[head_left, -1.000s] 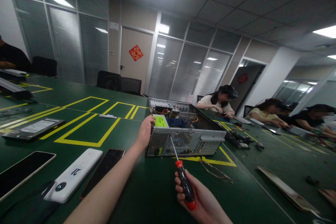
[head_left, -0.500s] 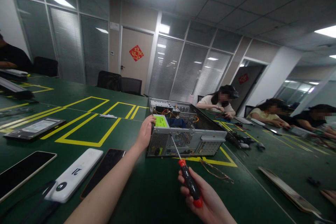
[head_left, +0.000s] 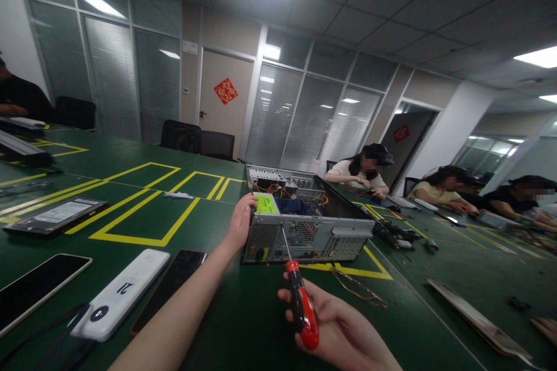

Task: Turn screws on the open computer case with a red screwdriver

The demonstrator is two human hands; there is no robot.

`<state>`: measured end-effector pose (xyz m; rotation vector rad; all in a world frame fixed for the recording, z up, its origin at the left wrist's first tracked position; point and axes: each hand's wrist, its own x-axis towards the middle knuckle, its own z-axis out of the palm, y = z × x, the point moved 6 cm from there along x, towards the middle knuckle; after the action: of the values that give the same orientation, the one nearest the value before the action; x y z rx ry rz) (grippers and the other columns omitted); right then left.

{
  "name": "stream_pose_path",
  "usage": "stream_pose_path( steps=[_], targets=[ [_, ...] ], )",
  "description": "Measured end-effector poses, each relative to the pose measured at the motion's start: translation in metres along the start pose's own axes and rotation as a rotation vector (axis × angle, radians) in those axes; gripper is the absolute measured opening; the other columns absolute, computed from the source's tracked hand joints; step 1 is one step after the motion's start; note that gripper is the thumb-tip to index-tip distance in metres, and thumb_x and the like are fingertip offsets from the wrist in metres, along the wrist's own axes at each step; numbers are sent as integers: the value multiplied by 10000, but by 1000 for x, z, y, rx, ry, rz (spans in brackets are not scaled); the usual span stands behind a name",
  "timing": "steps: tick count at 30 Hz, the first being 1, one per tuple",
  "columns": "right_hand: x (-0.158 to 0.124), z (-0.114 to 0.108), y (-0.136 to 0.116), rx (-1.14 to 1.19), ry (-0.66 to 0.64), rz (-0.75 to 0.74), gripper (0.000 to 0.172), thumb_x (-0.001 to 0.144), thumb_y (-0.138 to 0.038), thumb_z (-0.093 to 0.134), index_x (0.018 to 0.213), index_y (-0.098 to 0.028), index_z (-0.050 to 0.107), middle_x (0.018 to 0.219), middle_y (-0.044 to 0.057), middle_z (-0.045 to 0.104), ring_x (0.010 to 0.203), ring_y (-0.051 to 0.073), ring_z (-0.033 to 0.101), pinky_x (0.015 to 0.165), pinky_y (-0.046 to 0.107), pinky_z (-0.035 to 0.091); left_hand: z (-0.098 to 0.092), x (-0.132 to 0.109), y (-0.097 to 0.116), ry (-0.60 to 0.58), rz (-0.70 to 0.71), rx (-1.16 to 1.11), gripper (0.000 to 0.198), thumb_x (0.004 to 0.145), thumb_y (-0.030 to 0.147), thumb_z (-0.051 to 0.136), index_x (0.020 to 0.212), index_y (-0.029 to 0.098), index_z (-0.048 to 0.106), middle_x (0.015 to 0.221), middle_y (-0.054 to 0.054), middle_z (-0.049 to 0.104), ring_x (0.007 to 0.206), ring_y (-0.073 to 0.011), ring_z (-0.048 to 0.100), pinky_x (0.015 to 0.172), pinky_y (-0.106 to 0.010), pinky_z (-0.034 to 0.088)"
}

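Note:
A grey computer case lies on the green table with its top side uncovered, showing coloured wires and a power supply with a yellow-green label. My left hand grips the case's left corner, fingers curled over the edge beside that label. In my right hand is a red and black screwdriver, my fingers around its handle. Its thin shaft points up and away to the rear panel, the tip at the panel just right of the power supply's grille. The screw there, if any, is too small to make out.
Left of me lie a hard drive, a white device marked 21 and two dark phones. Glasses rest before the case. Cables and a pale flat object are to the right. Other people sit around the table.
My right hand has shifted slightly left and turned the screwdriver, so more red shows on its handle. The tip stays by the same spot. My left hand keeps its place.

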<state>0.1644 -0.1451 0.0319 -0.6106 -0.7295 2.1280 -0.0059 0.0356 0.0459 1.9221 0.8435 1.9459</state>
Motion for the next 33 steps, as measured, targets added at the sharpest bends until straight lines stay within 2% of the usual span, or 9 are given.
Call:
stream_pose_path(
  steps=[4, 8, 12, 17, 20, 23, 27, 30, 33],
  targets=[
    [2, -9, 8, -63, -38, -7, 660, 730, -115, 677, 1321, -170, 389, 1202, 192, 603, 969, 200, 641, 832, 316, 461, -1, 0, 0, 7, -3, -2, 382, 949, 412, 233, 872, 201, 542, 1080, -94, 613, 1194, -218, 498, 1056, -444, 376],
    [5, -19, 10, -19, -27, -65, 555, 716, -284, 745, 1193, -104, 524, 887, 81, 667, 738, 126, 638, 654, 203, 478, 0, -1, 0, -2, -7, 1, 392, 951, 417, 226, 879, 196, 541, 1098, -98, 606, 1207, -215, 486, 1064, -438, 367],
    [8, -19, 14, 106, -43, -74, 340, 720, -420, 719, 853, -127, 611, 707, -9, 559, 502, 27, 448, 391, 103, 297, -1, -1, -1, 3, -4, -1, 395, 952, 423, 227, 884, 197, 544, 1097, -93, 610, 1200, -211, 493, 1066, -429, 366],
    [7, -21, 18, 63, 29, -33, 334, 757, -396, 692, 996, -183, 597, 794, -1, 621, 368, -33, 259, 322, 94, 118, -1, -1, -1, 6, -5, -4, 406, 949, 442, 223, 877, 198, 540, 1091, -92, 608, 1198, -213, 494, 1064, -426, 367],
    [5, -14, 18, 59, -3, -23, 445, 774, -449, 648, 1128, -193, 560, 844, 38, 648, 418, 12, 424, 345, 114, 207, -2, -1, 0, 4, -3, -6, 404, 949, 439, 221, 874, 202, 539, 1085, -93, 608, 1198, -217, 492, 1060, -433, 368],
    [3, -5, 17, 20, -45, 3, 555, 722, -323, 688, 1227, -201, 492, 1083, 116, 640, 691, 144, 635, 488, 175, 398, -2, -1, 0, 4, 1, -3, 396, 951, 428, 222, 881, 201, 539, 1085, -96, 609, 1197, -217, 493, 1057, -436, 371],
    [0, 0, 14, -50, -97, -9, 617, 699, -132, 674, 1270, -196, 449, 1228, 161, 590, 867, 205, 670, 621, 215, 466, -1, -1, 0, -2, 6, -1, 392, 952, 419, 220, 892, 198, 539, 1093, -94, 606, 1204, -214, 490, 1058, -431, 371],
    [0, -6, 10, -42, -72, -70, 594, 740, -179, 694, 1281, -193, 450, 1125, 139, 646, 809, 172, 677, 609, 198, 465, -2, -1, 0, 1, 8, 5, 394, 951, 426, 222, 896, 198, 539, 1093, -93, 606, 1206, -218, 490, 1062, -435, 367],
    [3, -12, 9, 54, -43, -124, 538, 714, -293, 741, 1183, -122, 542, 858, 55, 669, 592, 78, 597, 519, 158, 424, -2, -1, 0, 0, 4, 5, 400, 950, 432, 221, 895, 197, 540, 1097, -95, 605, 1206, -219, 490, 1068, -437, 361]
  ],
)
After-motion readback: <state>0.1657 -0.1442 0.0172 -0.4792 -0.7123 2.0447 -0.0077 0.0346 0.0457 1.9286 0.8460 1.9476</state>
